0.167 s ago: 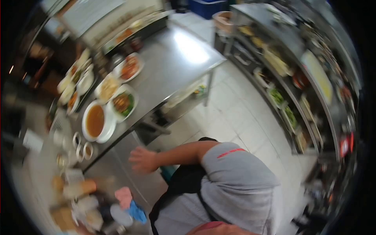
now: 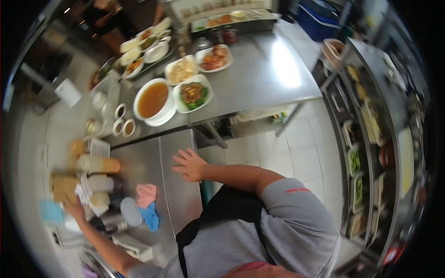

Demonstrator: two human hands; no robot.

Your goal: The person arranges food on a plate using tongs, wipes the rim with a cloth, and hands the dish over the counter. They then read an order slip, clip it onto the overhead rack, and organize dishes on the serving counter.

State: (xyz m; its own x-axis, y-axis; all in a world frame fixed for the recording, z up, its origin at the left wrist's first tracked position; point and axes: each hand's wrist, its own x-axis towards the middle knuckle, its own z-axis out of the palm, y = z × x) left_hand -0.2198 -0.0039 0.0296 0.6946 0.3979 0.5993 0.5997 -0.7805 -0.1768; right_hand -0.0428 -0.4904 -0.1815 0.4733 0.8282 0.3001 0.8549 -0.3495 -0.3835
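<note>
My right hand (image 2: 190, 165) hovers over the bare metal counter section (image 2: 178, 185), fingers spread, holding nothing. At the far left, my left hand (image 2: 74, 207) reaches to a brown cardboard box (image 2: 65, 183) and a crumpled white cloth or wrapper (image 2: 83, 190). Its fingers are small and blurred, so I cannot make out whether they grip anything. Beside it lie squeeze bottles, one with orange contents (image 2: 98, 164). A pink cloth (image 2: 146, 195), a blue cloth (image 2: 149, 217) and a round grey lid (image 2: 131, 211) lie between my hands.
Ahead stand a bowl of orange-brown soup (image 2: 153, 100), a plate of meat and greens (image 2: 193, 95), a pale dish (image 2: 181, 70), a red-orange dish (image 2: 214, 59) and sauce cups (image 2: 129, 128). Shelves of ingredients (image 2: 354, 162) line the right. Another person (image 2: 102, 21) is at the back left.
The view has swung left, so the dishes now sit farther right. My left arm and hand have come into view by the box. My right hand stays spread above the counter.
</note>
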